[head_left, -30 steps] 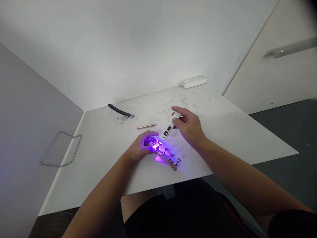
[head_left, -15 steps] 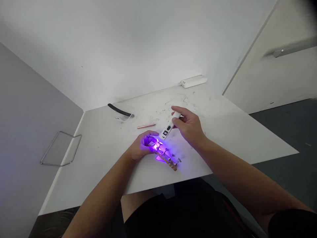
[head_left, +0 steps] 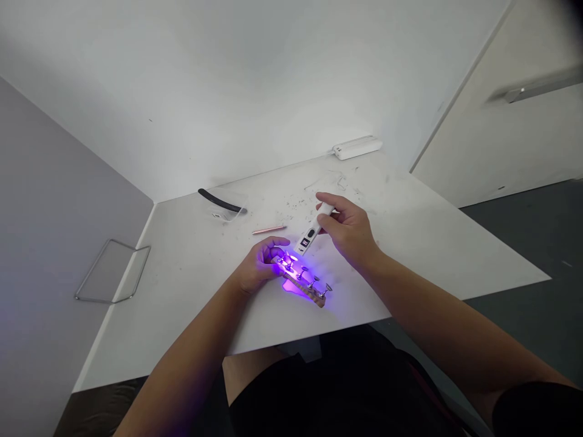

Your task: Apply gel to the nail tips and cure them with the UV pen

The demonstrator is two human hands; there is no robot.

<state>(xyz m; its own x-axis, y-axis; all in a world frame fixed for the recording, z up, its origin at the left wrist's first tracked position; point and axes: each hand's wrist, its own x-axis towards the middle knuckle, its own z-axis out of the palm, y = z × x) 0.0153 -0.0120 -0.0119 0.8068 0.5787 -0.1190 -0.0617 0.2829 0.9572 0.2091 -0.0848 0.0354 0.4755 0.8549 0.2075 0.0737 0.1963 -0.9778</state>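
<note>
My right hand (head_left: pixel 350 233) is closed around a white handheld UV lamp (head_left: pixel 311 232) with a dark button and a small lit display. The lamp tilts down to the left and throws purple light. Under it, my left hand (head_left: pixel 257 264) pinches the far left end of a narrow nail-tip stand (head_left: pixel 314 295). Several small metal holders rise from the stand in a row, and the lamp's tip is just above those nearest my left fingers. Glare hides the nail tips there. Lamp and stand appear slightly apart.
A pink metallic pen-like tool (head_left: pixel 269 230) lies behind my left hand. Farther back are a curved black nail file (head_left: pixel 221 202) and a clear plastic piece (head_left: pixel 232 216). A white box (head_left: pixel 357 148) sits against the wall. A wire frame (head_left: pixel 112 302) stands at the left edge; dark crumbs dot the white table (head_left: pixel 191 303).
The stand has shifted slightly up and left with my left hand. The lamp keeps nearly the same place, and the purple glow on the stand looks a little different.
</note>
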